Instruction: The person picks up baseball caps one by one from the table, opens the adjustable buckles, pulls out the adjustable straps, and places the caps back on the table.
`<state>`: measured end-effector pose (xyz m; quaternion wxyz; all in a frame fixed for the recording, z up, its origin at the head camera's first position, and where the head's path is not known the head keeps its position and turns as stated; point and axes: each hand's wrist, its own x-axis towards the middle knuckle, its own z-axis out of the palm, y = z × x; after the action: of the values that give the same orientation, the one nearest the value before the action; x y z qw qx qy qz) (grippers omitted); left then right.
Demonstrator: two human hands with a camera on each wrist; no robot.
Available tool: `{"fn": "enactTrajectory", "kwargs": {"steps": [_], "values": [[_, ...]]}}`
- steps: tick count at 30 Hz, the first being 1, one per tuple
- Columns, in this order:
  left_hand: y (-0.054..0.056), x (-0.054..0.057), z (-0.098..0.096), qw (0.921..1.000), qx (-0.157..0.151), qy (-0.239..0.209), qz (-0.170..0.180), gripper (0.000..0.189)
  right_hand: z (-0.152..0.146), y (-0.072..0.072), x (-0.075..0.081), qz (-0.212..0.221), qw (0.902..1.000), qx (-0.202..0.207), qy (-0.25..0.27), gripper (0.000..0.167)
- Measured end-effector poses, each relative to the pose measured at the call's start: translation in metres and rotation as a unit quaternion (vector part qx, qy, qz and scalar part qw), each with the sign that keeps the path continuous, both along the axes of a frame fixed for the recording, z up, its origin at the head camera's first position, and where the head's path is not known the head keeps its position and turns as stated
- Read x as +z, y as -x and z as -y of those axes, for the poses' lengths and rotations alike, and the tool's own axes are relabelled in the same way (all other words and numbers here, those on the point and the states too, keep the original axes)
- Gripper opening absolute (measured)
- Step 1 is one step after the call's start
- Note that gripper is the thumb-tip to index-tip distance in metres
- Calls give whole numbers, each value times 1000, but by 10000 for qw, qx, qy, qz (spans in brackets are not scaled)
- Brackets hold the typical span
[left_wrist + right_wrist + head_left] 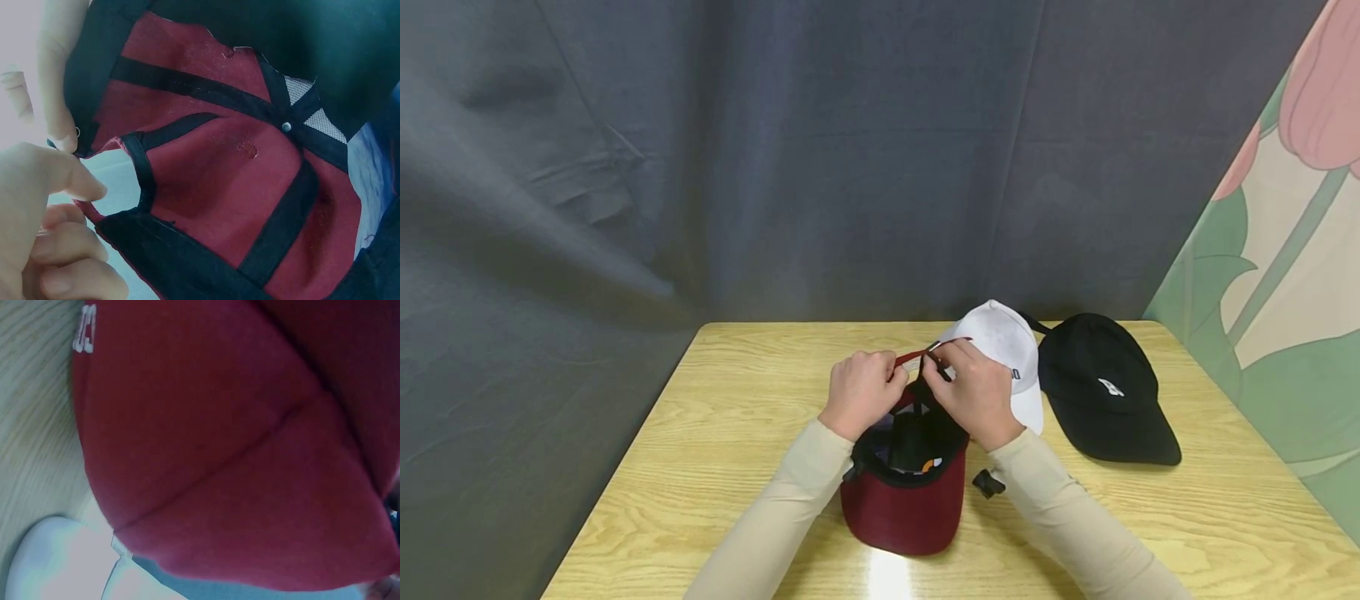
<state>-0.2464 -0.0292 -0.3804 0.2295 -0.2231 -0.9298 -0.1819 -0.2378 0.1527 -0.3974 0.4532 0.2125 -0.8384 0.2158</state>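
Observation:
A dark red baseball cap (902, 521) sits at the front of the table with its brim toward me and its black-lined inside facing up. My left hand (863, 390) pinches the back strap at the left of the rear opening. On the other side, my right hand (977, 392) pinches the strap's right part. The left wrist view looks into the red crown (206, 181) with black seam tapes, the left thumb and fingers (78, 175) at the strap. The cap's outside (219, 456) fills the right wrist view, hiding most of the right hand.
Behind my right hand stands a white cap (992, 333), partly covered. A black cap (1097, 383) with a small white emblem lies to its right. A wooden table (700, 467) carries them, with a dark curtain (850, 167) at the back and a flower-painted wall (1285, 292) on the right.

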Motion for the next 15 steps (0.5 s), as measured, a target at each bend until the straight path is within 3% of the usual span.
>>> {"fn": "enactTrajectory", "kwargs": {"steps": [15], "values": [[-1, 2, -2, 9998, -67, -162, 20, 33, 0, -1, 1, -63, 10000, 23, 13, 9]]}}
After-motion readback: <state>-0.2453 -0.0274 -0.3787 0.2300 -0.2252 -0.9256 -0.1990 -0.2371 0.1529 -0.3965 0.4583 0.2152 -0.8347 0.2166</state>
